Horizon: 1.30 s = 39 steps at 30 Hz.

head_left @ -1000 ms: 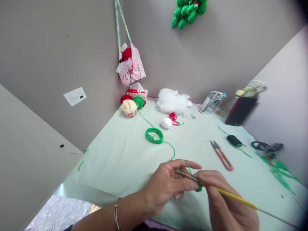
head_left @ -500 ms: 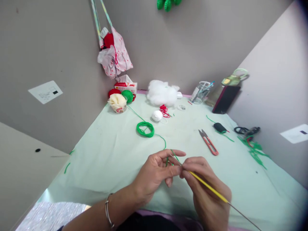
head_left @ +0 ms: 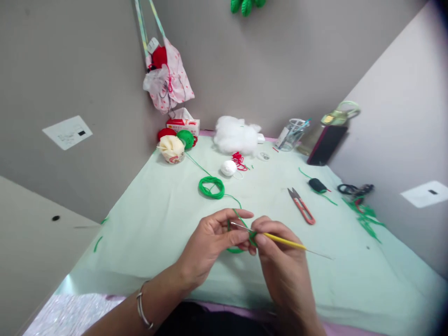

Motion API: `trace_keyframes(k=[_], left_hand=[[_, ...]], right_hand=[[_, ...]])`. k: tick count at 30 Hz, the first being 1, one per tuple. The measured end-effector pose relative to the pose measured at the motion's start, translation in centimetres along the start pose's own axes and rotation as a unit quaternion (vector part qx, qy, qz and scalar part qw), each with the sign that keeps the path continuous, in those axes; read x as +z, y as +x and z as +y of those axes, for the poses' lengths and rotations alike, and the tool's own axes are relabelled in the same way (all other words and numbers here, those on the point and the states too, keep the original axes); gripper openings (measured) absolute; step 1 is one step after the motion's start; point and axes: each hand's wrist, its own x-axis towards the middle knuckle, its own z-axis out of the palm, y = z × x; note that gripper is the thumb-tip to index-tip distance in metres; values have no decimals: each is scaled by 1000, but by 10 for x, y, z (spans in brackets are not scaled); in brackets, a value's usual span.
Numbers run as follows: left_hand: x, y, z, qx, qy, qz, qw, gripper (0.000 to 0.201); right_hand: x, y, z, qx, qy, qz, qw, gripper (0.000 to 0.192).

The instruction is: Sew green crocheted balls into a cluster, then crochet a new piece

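My left hand [head_left: 210, 242] pinches a loop of green yarn [head_left: 235, 249] between thumb and fingers, low over the pale green table cover [head_left: 168, 233]. My right hand [head_left: 280, 266] grips a yellow-handled crochet hook [head_left: 280, 239], whose metal tip pokes leftward into the yarn at my left fingertips. The two hands touch at the fingertips. The yarn strand runs back to a small green coil [head_left: 211, 187] lying farther up the table.
Red thread snips [head_left: 301, 206] lie to the right, with a black object [head_left: 317, 185] and green yarn scraps [head_left: 366, 217] beyond. At the back stand white stuffing [head_left: 236, 135], a white ball [head_left: 228, 168], yarn balls [head_left: 185, 138], a clear cup [head_left: 292, 134] and a hanging pink bag [head_left: 168, 84].
Both hands shifted slightly left. The hook swung from pointing down-right to nearly level, and a green loop now hangs below my left fingers.
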Motion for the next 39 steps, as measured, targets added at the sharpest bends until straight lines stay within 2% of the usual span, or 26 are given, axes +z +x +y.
trace_keyframes(k=[6, 13, 24, 29, 32, 37, 39], left_hand=[[2, 0, -1, 16, 6, 36, 999, 31], [5, -2, 0, 15, 32, 21, 999, 30], [6, -3, 1, -11, -3, 8, 1000, 23], [8, -2, -3, 41, 21, 48, 998, 30], [9, -2, -7, 75, 55, 47, 995, 33], [11, -7, -11, 91, 90, 42, 991, 40], [13, -10, -14, 87, 94, 39, 991, 39]], right_hand=[[8, 3, 0, 58, 60, 51, 995, 14], [5, 1, -2, 103, 98, 40, 989, 17], [6, 1, -4, 140, 144, 38, 979, 24], [7, -4, 0, 72, 82, 68, 992, 18], [6, -8, 3, 14, 24, 84, 996, 14], [4, -13, 6, -83, -57, 107, 989, 5], [6, -14, 6, -125, -85, 118, 981, 8]])
